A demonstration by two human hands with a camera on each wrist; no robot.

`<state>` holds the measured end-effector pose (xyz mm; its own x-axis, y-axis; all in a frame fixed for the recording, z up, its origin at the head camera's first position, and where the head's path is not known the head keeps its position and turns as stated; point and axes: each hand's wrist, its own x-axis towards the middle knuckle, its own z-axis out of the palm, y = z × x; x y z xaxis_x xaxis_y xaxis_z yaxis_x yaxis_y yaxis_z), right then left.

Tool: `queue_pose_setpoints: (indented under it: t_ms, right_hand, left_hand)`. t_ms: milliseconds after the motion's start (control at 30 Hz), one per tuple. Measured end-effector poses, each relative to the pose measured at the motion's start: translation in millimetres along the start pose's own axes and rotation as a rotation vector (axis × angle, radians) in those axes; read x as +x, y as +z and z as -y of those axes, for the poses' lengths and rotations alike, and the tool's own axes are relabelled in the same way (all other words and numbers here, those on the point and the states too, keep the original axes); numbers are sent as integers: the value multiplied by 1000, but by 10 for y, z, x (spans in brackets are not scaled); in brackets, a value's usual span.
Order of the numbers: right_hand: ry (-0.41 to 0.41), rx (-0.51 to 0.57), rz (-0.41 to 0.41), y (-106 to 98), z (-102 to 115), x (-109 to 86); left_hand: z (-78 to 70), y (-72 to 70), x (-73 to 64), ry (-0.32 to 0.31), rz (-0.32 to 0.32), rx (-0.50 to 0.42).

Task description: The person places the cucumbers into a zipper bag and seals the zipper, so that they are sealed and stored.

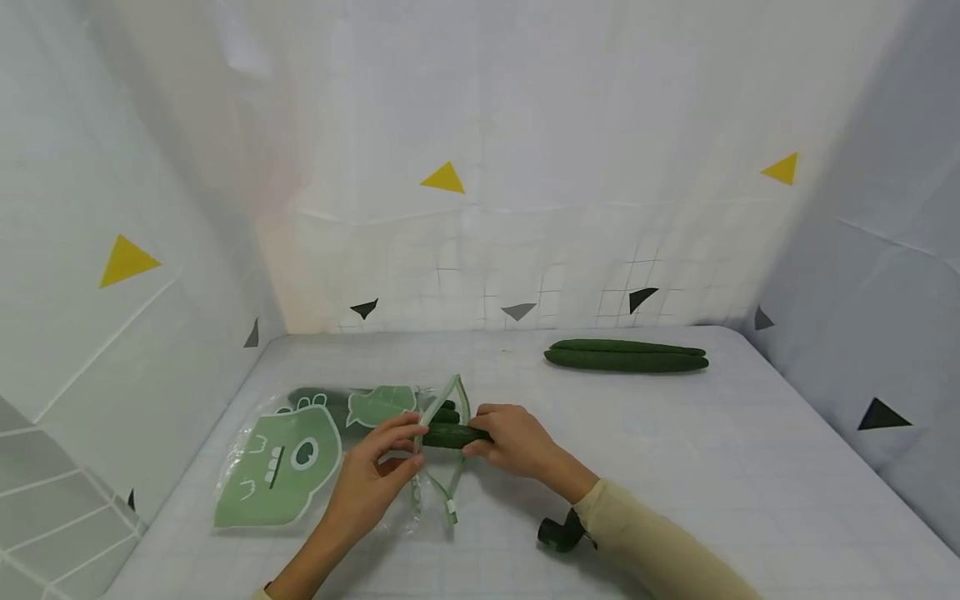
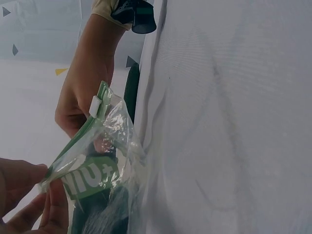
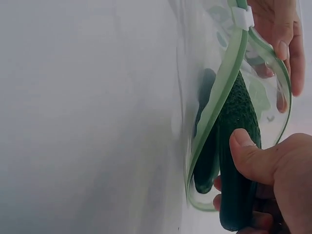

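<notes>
A clear zip bag (image 1: 285, 475) with a green monster print and green zip edges lies on the table, its mouth spread toward the right. My left hand (image 1: 378, 467) pinches the rim of that mouth, thumb against fingers, as the left wrist view also shows. With thumb and fingers, my right hand (image 1: 517, 442) grips the near end of a dark green cucumber (image 3: 236, 165); the cucumber's far end is inside the bag. Another cucumber (image 3: 207, 168) lies within, beside the held one. A white slider (image 3: 243, 18) sits on the zip at one end of the mouth.
Two long cucumbers (image 1: 626, 360) lie side by side at the back right of the white table (image 1: 675, 450). A black wrist-worn camera (image 1: 558, 533) hangs by the right sleeve. White cloth walls (image 1: 555, 125) with yellow and dark triangles enclose the back and sides.
</notes>
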<state>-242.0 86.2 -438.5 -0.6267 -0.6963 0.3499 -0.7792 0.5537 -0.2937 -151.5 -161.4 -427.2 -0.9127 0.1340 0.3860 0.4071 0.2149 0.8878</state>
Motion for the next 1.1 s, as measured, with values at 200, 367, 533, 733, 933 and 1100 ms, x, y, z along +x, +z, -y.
queue_pose_setpoints:
  t_ms: [200,367,533,733,933,1100]
  right_hand:
    - [-17,-6,8,76,66,98]
    - [-17,-7,22,115,114,169]
    - [-22,6,32,153,140,237]
    - [-21,2,26,205,175,322]
    - [-2,-12,34,259,201,379]
    - [19,-29,31,290,224,425]
  left_hand:
    - [-10,-13,-4,2,7,-1]
    - [3,-14,-7,4,11,3]
    - [15,-15,-4,9,10,18]
    - [7,-22,-2,-4,9,30]
    - [24,-22,-6,5,5,21]
    - [16,-20,-7,5,6,23]
